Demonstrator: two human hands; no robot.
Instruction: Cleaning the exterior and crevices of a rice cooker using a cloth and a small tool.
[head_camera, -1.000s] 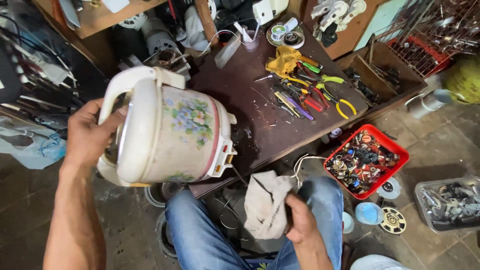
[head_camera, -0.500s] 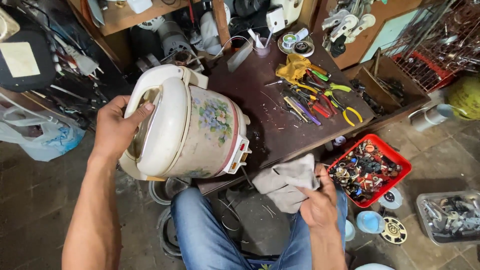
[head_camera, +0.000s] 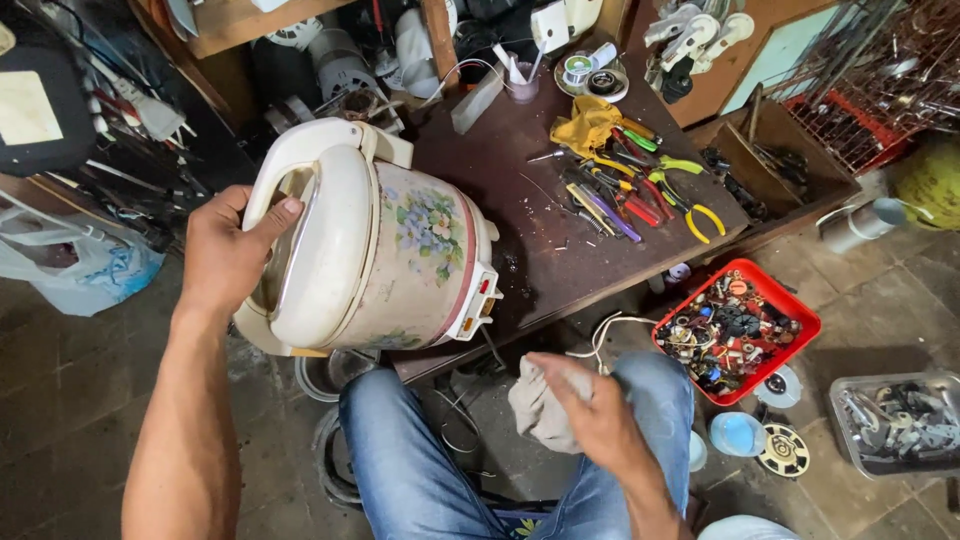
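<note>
Cluttered workshop surroundings frame the head view: a dark brown wooden counter (head_camera: 560, 235) stands over a grimy tiled floor, with shelves of motors and parts behind it.

At the counter's near left corner sits a cream electric rice cooker with a blue flower print (head_camera: 375, 250), tipped over so its lid faces left and its bottom rests on the counter edge. The left hand (head_camera: 225, 255) grips the lid's rim, fingers curled around it and the thumb lying across the top.

Over the person's lap in blue jeans, the right hand (head_camera: 590, 415) is closed around a crumpled grey cloth (head_camera: 540, 405), apart from the cooker and below the counter's near edge.

Toward the counter's right edge lie several pliers and screwdrivers with coloured handles (head_camera: 640, 190), just beside a bunched yellow rag (head_camera: 585, 125). On the floor past the counter's right corner stands a red plastic tray filled with small parts (head_camera: 735, 330), and further right a clear plastic tub of metal pieces (head_camera: 900, 420).
</note>
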